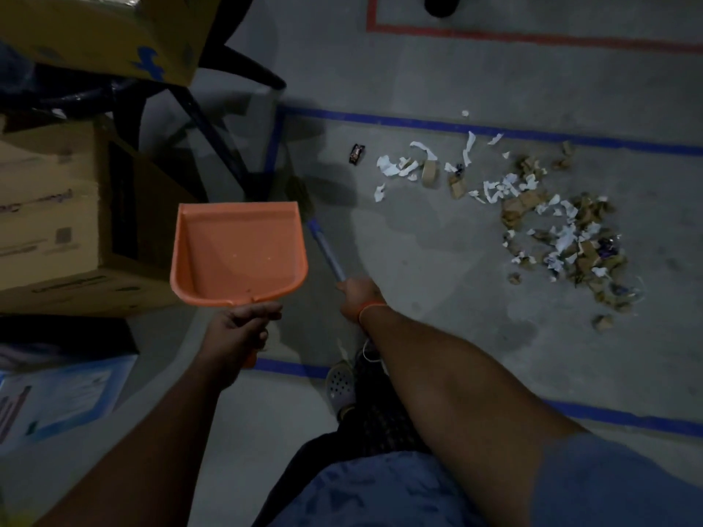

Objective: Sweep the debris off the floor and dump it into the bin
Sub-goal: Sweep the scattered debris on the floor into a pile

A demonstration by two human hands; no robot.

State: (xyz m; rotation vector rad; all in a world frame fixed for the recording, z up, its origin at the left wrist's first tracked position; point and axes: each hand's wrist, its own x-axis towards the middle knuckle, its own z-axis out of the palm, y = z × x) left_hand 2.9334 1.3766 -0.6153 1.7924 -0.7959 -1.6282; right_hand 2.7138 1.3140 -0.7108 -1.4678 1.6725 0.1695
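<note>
My left hand (pixel 237 327) clenches the empty orange dustpan (pixel 237 252) raised clear, my right hand (pixel 359 298) grasps the broom (pixel 323 245), its head grounded left of the paper-and-cardboard debris (pixel 551 226), still unswept.

The dustpan (pixel 237 252) is orange, and the broom (pixel 325 249) has a blue handle. Debris (pixel 532 218) — white paper scraps mixed with tan cardboard bits — lies on a grey floor (pixel 437 317) marked with blue tape (pixel 475 127) and red tape (pixel 494 36). The boxes (pixel 57 230) are brown; the wristband (pixel 371 306) is orange.
</note>
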